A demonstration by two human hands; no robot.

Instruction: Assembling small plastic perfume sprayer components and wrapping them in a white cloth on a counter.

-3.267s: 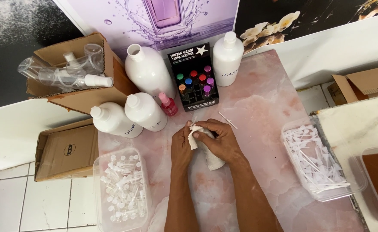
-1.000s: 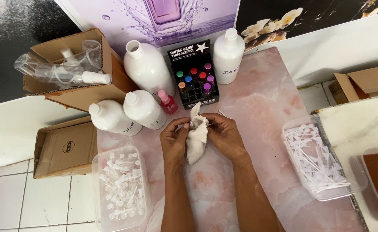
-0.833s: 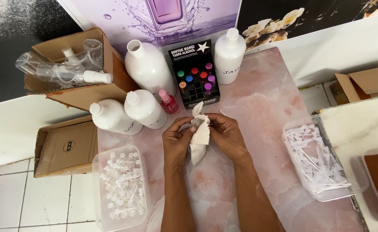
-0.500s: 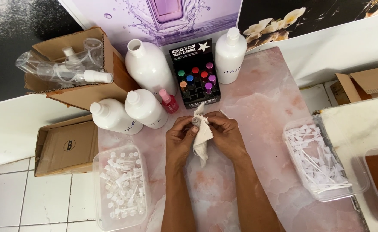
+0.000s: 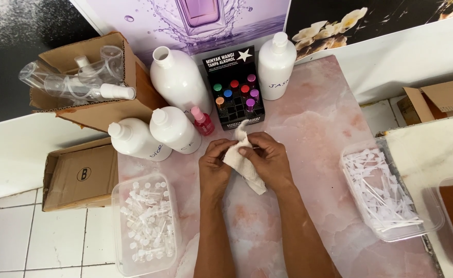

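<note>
Over the pink marbled table (image 5: 314, 128), both my hands hold a crumpled white cloth (image 5: 243, 162). My left hand (image 5: 213, 167) pinches its left side and my right hand (image 5: 267, 159) wraps over its right side. One corner of the cloth sticks up toward a black display box of small coloured-cap bottles (image 5: 234, 92). Whatever the cloth may cover is hidden. A small pink spray bottle (image 5: 202, 121) stands just beyond my left hand.
Several large white bottles (image 5: 177, 82) stand at the back and left. A clear tub of small spray caps (image 5: 144, 221) sits front left, and a clear tub of white dip tubes (image 5: 383, 193) lies right. Cardboard boxes (image 5: 82, 175) stand off the left edge.
The cloth was pressed flat against the table under my hands at first. It is now lifted and bunched between both hands, which have shifted slightly while working it.
</note>
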